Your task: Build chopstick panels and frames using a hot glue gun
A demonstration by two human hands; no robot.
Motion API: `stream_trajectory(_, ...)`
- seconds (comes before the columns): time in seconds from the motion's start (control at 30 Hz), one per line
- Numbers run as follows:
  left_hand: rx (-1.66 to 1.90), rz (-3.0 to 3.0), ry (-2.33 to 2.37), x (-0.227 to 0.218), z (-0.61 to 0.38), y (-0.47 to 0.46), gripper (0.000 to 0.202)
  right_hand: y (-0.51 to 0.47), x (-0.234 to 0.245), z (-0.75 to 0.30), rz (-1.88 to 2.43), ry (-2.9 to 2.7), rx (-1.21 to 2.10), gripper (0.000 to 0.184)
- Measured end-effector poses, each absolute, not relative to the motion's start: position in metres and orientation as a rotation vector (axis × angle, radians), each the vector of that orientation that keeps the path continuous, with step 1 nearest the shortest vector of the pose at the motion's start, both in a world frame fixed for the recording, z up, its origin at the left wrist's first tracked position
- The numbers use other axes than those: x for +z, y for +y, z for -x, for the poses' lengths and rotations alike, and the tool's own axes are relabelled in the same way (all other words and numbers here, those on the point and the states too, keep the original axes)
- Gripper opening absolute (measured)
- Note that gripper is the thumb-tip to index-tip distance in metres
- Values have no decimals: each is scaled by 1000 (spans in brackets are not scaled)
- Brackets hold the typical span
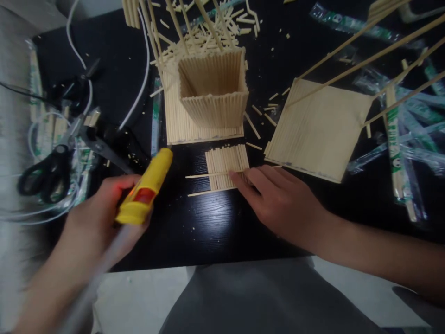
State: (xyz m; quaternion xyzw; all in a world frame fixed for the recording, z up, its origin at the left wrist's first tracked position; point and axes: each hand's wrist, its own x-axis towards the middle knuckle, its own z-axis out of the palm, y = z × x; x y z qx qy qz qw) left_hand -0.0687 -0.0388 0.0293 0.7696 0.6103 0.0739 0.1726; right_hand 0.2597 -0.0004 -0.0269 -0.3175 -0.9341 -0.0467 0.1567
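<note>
So, the left hand [99, 218] is wrapped around a yellow glue gun [158, 169], just left of the small panel [222, 160] on the black table [167, 246]. The right hand [281, 199] has fingers on a stick [208, 176] lying across that panel (can't tell if it's actually pinched), near the box [217, 109].

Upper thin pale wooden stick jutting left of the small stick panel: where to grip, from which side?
Probably pinch the upper thin pale wooden stick by its left end, from the left: that end juts past the small pale wooden panel, while the right hand crowds the right part.
</note>
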Motion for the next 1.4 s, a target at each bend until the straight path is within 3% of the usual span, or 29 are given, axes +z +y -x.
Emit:
stream_trajectory(0.43, 238, -2272, 1318, 19, 60, -29, 7, 0, -25, -260, 909, -2682, -126, 28)
stream_trajectory(1.4, 262, -2350, 1257, 8, 56, -30, 9, 0, -24, -259, 913, -2690, -130, 27)
